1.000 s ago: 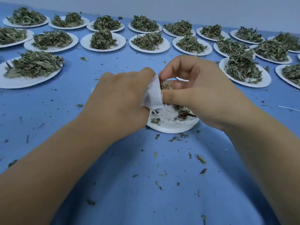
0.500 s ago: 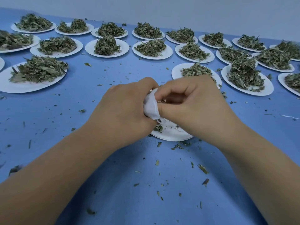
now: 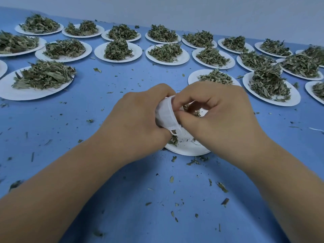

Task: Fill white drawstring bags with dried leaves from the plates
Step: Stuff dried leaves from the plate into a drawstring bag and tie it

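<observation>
Both hands met above a nearly bare paper plate [image 3: 188, 149], probably so that falling crumbs landed on it. The left hand [image 3: 138, 120] gripped the white drawstring bag [image 3: 165, 114], its mouth turned toward the right hand [image 3: 219, 116], whose curled fingers pinched dried leaves [image 3: 193, 112] at the opening (ready for pushing in, I judge). Most of the bag was hidden behind the left hand's knuckles, so its fullness could not be told.

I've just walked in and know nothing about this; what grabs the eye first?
Two bare hands meet in the middle: the left hand grips a small white bag while the right hand pinches at its mouth, above a nearly empty plate. Behind them, rows of white plates heaped with dried leaves cover the blue table, and leaf crumbs lie scattered around.
</observation>
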Demonstrator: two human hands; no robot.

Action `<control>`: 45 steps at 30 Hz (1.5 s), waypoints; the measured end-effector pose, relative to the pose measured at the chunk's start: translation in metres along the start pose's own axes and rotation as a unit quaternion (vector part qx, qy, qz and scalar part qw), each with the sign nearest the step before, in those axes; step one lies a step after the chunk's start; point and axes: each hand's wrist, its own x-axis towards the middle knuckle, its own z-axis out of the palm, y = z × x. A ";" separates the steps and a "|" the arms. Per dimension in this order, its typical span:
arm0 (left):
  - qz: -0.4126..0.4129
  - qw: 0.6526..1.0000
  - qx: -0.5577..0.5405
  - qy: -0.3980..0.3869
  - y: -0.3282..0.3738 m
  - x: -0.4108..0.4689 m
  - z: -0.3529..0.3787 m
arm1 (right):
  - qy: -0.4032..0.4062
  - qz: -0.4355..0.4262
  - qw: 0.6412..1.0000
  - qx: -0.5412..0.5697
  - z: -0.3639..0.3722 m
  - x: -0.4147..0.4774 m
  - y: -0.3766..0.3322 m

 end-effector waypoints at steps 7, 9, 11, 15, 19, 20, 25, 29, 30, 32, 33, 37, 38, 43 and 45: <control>0.006 1.000 -0.012 0.024 -0.002 0.000 -0.004 | -0.070 0.001 0.997 0.021 -0.011 -0.003 -0.003; -0.006 1.000 -0.013 0.024 -0.004 0.000 -0.006 | -0.123 0.034 0.989 0.074 -0.017 -0.005 -0.003; 0.001 1.000 -0.009 0.009 0.001 0.000 -0.004 | -0.196 0.028 0.980 0.032 -0.015 -0.004 -0.006; 0.030 0.999 0.025 -0.017 0.009 -0.002 0.000 | -0.233 -0.008 0.972 -0.027 -0.009 -0.002 -0.011; 0.031 0.999 0.004 0.021 -0.001 -0.001 -0.006 | -0.161 0.044 0.981 0.096 -0.017 -0.003 -0.006; 0.033 0.999 0.004 0.026 -0.001 -0.001 -0.006 | -0.165 0.050 0.980 0.097 -0.018 -0.002 -0.005; 0.032 0.998 0.038 0.039 -0.001 0.001 -0.006 | -0.162 0.006 0.984 0.073 -0.014 -0.003 -0.005; -0.010 0.991 0.070 0.112 -0.015 0.007 -0.019 | -0.025 0.086 0.996 0.002 -0.026 0.007 0.011; -0.017 0.990 0.080 0.115 -0.017 0.007 -0.021 | -0.054 0.095 0.992 -0.057 -0.026 0.010 0.014; -0.027 0.991 0.091 0.093 -0.019 0.008 -0.022 | -0.154 0.089 0.969 -0.170 -0.018 0.015 0.019; -0.032 0.992 0.090 0.077 -0.019 0.008 -0.021 | -0.203 0.087 0.954 -0.203 -0.013 0.016 0.020; -0.049 0.995 0.084 0.029 -0.024 0.009 -0.016 | -0.304 0.084 0.919 -0.236 0.006 0.015 0.020; -0.046 0.995 0.088 0.016 -0.025 0.009 -0.014 | -0.303 0.066 0.919 -0.243 0.007 0.013 0.020; -0.027 0.991 0.128 -0.004 -0.026 0.009 -0.008 | -0.279 -0.020 0.920 -0.274 0.002 0.000 0.019; -0.023 0.991 0.133 -0.008 -0.026 0.009 -0.008 | -0.264 -0.026 0.919 -0.290 0.002 -0.008 0.022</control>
